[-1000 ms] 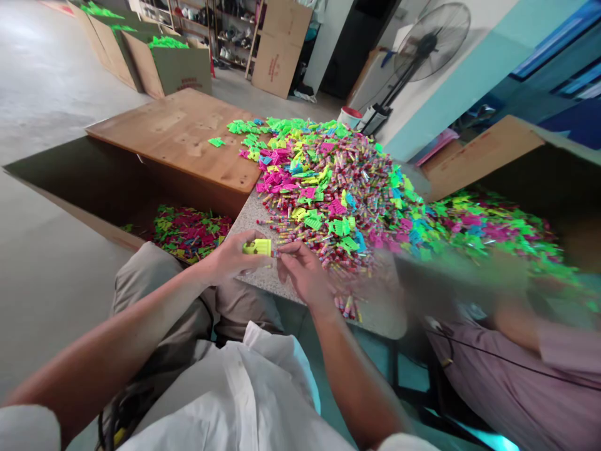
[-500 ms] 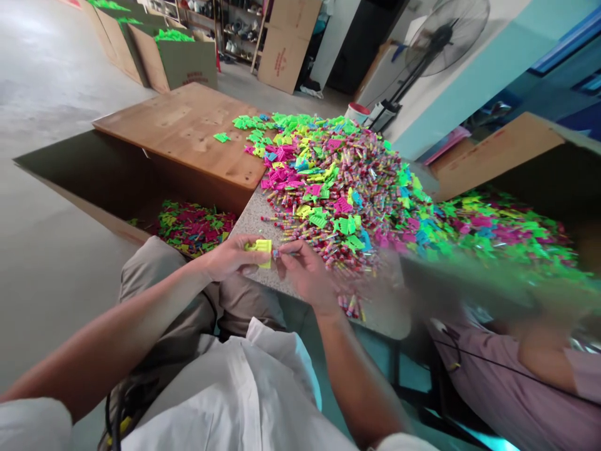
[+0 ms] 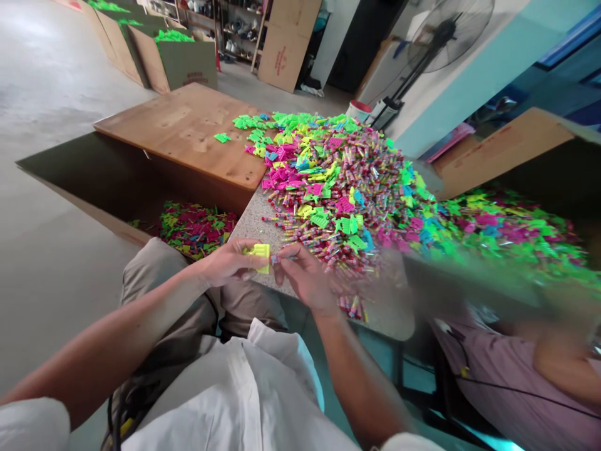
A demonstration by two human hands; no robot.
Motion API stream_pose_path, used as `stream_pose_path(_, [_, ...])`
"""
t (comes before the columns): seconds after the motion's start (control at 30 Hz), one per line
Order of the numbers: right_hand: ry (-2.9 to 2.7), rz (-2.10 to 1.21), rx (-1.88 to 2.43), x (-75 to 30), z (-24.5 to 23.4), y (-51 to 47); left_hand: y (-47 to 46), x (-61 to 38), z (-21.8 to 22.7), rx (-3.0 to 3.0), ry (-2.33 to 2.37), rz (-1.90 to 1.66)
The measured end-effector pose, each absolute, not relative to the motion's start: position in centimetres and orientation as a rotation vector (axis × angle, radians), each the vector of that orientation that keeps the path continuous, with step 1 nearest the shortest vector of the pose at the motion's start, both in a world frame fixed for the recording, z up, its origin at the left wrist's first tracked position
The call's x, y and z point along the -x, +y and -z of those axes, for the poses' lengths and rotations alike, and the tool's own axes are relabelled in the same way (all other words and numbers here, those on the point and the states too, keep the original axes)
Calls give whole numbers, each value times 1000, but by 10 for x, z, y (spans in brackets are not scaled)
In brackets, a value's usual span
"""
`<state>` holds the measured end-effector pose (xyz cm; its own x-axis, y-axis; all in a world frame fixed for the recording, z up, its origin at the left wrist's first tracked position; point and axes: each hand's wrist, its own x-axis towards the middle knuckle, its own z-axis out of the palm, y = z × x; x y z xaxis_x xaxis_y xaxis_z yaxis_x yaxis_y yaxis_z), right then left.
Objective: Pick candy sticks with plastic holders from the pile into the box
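Observation:
My left hand (image 3: 231,262) is closed around a yellow plastic piece (image 3: 261,258) with a slatted body, over the near edge of the speckled tabletop (image 3: 256,216). Just to its right, my right hand (image 3: 303,275) pinches a small printed tube (image 3: 276,258), its end facing the yellow piece. Whether the two touch I cannot tell. Beyond my hands lies a large heap of small printed tubes (image 3: 361,166) with red ends. Green, pink, yellow and blue plastic pieces (image 3: 319,216) are mixed through it.
An open carton (image 3: 70,194) on the left holds many coloured pieces (image 3: 192,228), partly under a wooden board (image 3: 188,128). Another filled carton (image 3: 511,153) stands at right, near a co-worker in pink (image 3: 498,388). A fan (image 3: 439,37) stands behind.
Both hands keep their grips and stay almost in place; the yellow piece has tilted slightly. At right, the co-worker's arm has shifted.

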<state>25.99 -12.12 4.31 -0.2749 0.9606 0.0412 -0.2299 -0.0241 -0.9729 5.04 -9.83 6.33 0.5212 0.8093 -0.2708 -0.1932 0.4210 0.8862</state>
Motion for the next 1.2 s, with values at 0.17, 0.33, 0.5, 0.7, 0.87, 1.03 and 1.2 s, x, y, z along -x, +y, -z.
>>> stream_pose_path(0.17, [-1387, -1427, 912, -264, -57, -127, -102, -46, -75, -1061, 742, -716])
stream_pose_path(0.33, [-1709, -1191, 1030, -266, -77, -133, -102, -40, -73, -1144, 769, -684])
stream_pose_path(0.5, [-1684, -1184, 1154, -260, -81, -129, -102, -38, -67, -1040, 832, -711])
stream_pose_path(0.7, [-1865, -958, 1222, -261, -76, -124, -104, -43, -65, -1151, 912, -729])
stream_pose_path(0.87, [-2043, -608, 1226, -260, -59, -122, -106, -54, -65, -1425, 998, -846])
stream_pose_path(1.03, [-1961, -660, 1239, -257, -48, -118, -111, -62, -68, -1628, 1213, -879])
stream_pose_path(1.2, [-1684, -1177, 1240, -260, -51, -111, -116, -64, -68, -1695, 1238, -866])
